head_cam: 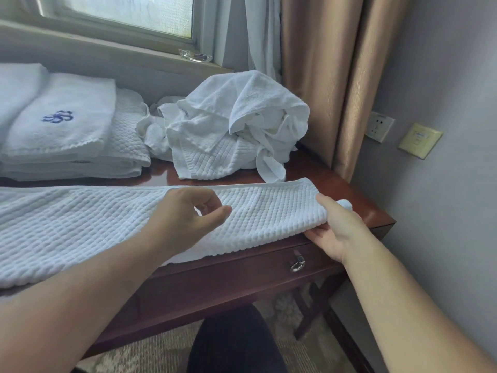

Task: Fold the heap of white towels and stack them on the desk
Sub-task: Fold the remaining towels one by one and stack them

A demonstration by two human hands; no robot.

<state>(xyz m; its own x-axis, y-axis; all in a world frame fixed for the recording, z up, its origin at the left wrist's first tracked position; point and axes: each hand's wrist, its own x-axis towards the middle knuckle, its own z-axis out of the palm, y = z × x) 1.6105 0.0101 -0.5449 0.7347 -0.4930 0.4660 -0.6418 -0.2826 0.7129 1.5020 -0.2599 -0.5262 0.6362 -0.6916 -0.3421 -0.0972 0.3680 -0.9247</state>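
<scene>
A white waffle-weave towel (80, 224) lies spread along the front edge of the dark wooden worktop (338, 184), its near side hanging a little over that edge. The right hand (336, 232) holds the towel's right end near the front right corner, fingers (324, 201) lying over the top of the cloth and thumb beneath it, so the end is pinched and lifted slightly. The left hand (185, 214) is over the middle of the towel with its fingers loosely curled, thumb tip close to the forefinger but with a gap between them, gripping nothing; whether it touches the cloth cannot be told. Toward the back right corner sits the heap of unfolded towels (231, 130). At the back left is a stack of folded towels (61, 135), the top one bearing a blue emblem (57, 116). A drawer handle (297, 263) shows below the front edge.
</scene>
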